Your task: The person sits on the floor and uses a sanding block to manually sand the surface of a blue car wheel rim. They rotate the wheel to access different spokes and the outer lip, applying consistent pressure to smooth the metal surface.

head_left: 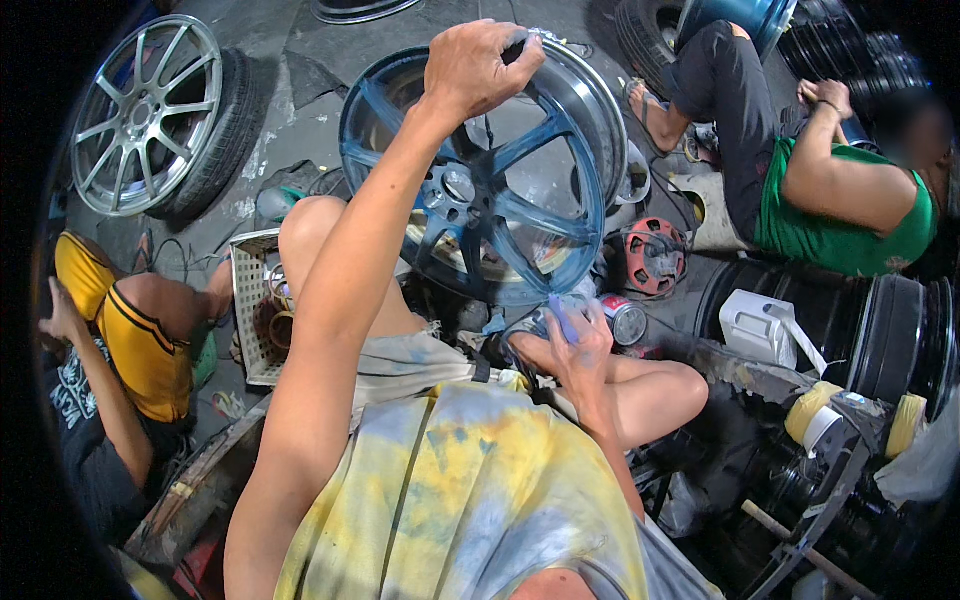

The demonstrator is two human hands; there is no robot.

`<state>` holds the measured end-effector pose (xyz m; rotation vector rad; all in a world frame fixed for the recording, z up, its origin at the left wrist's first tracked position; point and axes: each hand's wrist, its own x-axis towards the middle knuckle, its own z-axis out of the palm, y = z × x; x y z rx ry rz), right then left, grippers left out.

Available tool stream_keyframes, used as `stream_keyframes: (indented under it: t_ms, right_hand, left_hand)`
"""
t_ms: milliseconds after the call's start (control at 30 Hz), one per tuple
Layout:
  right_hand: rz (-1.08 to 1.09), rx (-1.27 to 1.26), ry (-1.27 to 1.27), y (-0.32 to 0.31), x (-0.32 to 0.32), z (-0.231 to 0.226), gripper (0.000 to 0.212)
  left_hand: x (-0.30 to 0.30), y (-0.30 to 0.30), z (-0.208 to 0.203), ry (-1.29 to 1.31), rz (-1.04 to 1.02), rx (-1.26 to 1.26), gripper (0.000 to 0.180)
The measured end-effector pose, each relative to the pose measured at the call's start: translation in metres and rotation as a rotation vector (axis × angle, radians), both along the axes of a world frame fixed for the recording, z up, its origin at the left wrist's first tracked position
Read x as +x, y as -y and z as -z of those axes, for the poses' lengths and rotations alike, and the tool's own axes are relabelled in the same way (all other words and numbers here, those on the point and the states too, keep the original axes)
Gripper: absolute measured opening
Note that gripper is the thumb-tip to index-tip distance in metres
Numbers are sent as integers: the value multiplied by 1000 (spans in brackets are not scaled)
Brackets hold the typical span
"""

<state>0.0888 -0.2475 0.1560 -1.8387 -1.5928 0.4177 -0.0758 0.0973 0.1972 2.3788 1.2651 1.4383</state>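
Note:
A blue, spoked wheel rim with pale, worn-looking patches stands in front of me, leaning between my knees. My left hand reaches over to its far upper edge, with the fingers curled and the thumb closed on the rim there. Down by the rim's near edge, my right hand is wrapped round a small blue-purple pad; whether the pad touches the rim I cannot tell. Dusty residue coats the right fingers. A round tin stands just right of that hand.
Left is a plastic crate with small items. A silver wheel on a tyre lies far left. Beside the rim sits a red reel. Two people sit nearby, one in a green top, one in yellow shorts. A white jug lies right.

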Motion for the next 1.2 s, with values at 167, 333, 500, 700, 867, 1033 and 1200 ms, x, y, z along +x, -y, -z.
stream_keyframes:
  t_ms: [167,333,500,700,867,1033,1200]
  right_hand:
    - [2,-61,216,-12,-6,27,27]
    - [35,-61,206,-4,-7,32,20]
    - [67,-277,377,-18,-10,26,10]
    - [115,-240,515,-25,-13,28,11]
    - [151,-254,503,-17,-12,27,10]
    - [134,-257,524,-34,-8,30,13]
    - [205,-131,481,-28,-8,38,16]
  left_hand:
    - [4,3,-4,-24,27,-49,43]
    - [12,4,-7,-50,48,-34,42]
    - [19,5,-4,-51,41,0,41]
    - [29,4,-3,-14,47,65,38]
    - [31,10,-4,5,75,71,38]
    - [32,5,-3,2,64,58,40]
    - [34,5,-2,39,73,73,42]
